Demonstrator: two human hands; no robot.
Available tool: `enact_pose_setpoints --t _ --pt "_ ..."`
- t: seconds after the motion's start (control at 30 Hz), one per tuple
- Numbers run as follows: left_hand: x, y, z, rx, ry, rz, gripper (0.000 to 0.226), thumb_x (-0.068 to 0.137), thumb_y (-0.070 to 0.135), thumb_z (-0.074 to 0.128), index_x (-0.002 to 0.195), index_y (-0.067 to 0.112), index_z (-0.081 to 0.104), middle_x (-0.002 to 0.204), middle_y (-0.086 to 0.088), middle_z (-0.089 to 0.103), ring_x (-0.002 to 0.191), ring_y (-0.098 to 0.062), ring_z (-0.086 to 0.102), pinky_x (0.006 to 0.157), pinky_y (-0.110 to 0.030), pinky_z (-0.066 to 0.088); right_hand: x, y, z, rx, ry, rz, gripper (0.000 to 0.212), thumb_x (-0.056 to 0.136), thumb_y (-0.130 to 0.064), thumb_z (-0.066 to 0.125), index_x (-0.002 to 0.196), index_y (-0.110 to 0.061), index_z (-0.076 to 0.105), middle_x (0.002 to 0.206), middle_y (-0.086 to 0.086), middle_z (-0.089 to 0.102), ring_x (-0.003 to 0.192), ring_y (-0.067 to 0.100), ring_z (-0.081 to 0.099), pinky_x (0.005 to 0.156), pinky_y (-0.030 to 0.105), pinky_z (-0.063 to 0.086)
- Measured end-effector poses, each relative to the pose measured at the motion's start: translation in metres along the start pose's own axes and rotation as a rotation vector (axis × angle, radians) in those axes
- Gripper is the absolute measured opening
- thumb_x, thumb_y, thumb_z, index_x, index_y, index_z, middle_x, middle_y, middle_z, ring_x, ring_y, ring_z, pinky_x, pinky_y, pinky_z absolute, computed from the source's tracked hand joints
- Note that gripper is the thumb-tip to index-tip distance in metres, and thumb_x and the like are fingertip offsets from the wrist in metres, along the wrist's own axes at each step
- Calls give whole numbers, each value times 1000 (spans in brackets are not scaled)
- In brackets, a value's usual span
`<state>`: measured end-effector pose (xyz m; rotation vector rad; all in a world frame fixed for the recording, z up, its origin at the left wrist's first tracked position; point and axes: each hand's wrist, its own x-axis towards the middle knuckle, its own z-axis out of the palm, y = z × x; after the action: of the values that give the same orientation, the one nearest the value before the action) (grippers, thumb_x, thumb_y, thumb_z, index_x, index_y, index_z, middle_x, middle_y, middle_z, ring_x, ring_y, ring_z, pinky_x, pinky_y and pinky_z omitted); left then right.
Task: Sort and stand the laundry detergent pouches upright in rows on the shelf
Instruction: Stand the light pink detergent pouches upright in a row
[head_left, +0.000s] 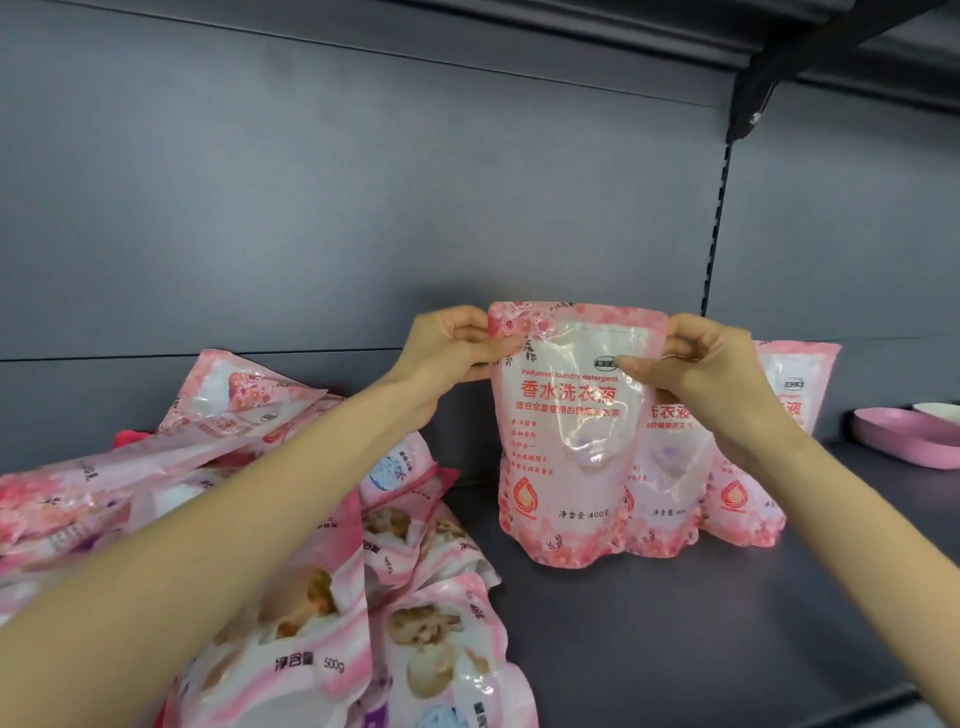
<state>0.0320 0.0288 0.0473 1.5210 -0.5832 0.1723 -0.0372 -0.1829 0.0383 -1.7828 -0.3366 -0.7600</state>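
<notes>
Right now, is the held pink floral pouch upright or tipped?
Upright: pouch stands on grey shelf; left hand, right hand pinch its top.

Three pouches stand upright in a row on the shelf (675, 649): the front pouch (566, 447) leftmost, the second pouch (670, 467) and third pouch (753, 483) each partly behind, to its right. The left hand (452, 348) pinches the front pouch's upper left corner, the right hand (696, 364) its upper right. A heap of pouches (311, 571) lies to the left, and a tray (904, 441) sits far right.
</notes>
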Motion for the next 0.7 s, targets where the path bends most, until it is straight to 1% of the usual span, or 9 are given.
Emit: enact_pose_setpoints --t 0.07,0.13,0.23,0.3,0.4,0.47,0.53,0.6,0.7 --pt "3 -7 3 19 -13 -19 10 76 6 73 81 10 65 86 -2 71 76 -8 69 65 -19 55 -1 7 0 -46 36 16 39 76 -1 73 54 -24 50 37 -13 43 37 5 44 44 19 44" --pt "5 -14 4 33 -26 -40 10 77 7 72 83 8 64 88 -4 70 77 -9 69 66 -19 56 -3 16 0 -96 56 43 40 74 -3 75 52 -21 46 41 -9 40 42 12 45 50 27 48" --pt "6 -25 5 53 -31 -67 11 77 7 72 84 5 64 87 -5 70 74 -7 68 64 -18 55 -4 30 1 -175 40 62 35 72 -8 78 65 2 44 53 8 37 56 24 46 65 46 53" --pt "8 -29 4 48 -25 -82 11 78 8 71 86 4 64 87 -5 70 73 -6 68 63 -17 55 -3 33 3 -193 39 58 36 73 -8 78 71 8 45 54 8 35 58 25 44 66 50 53" --pt "11 -31 2 44 -17 -91 9 78 8 70 83 6 64 87 -5 69 73 -7 68 63 -18 55 0 31 8 -229 53 38 36 73 -8 77 71 9 46 54 5 34 58 25 42 66 52 52" --pt "11 -32 0 38 -24 -89 7 79 8 70 80 8 63 85 -5 69 75 -8 68 65 -20 56 -1 29 12 -263 74 37 37 73 -8 77 62 -3 42 54 4 36 59 25 44 64 49 52" --pt "11 -34 -2 35 -34 -88 7 79 8 70 81 8 63 86 -6 69 78 -11 68 67 -22 57 -1 30 13 -277 82 49 40 74 -8 76 60 -11 39 56 6 38 60 25 45 63 46 51" --pt "11 -35 -4 37 -56 -89 8 81 10 68 86 6 64 90 -6 70 81 -12 68 72 -24 58 1 32 13 -266 70 53 37 74 -9 76 62 -7 41 57 10 40 60 26 46 64 46 52" --pt "11 -35 -8 34 -118 -98 12 85 11 64 95 5 65 95 -5 70 86 -12 67 77 -25 57 5 37 11 -290 50 55 39 73 -13 78 73 9 45 61 16 44 59 28 49 65 46 54"
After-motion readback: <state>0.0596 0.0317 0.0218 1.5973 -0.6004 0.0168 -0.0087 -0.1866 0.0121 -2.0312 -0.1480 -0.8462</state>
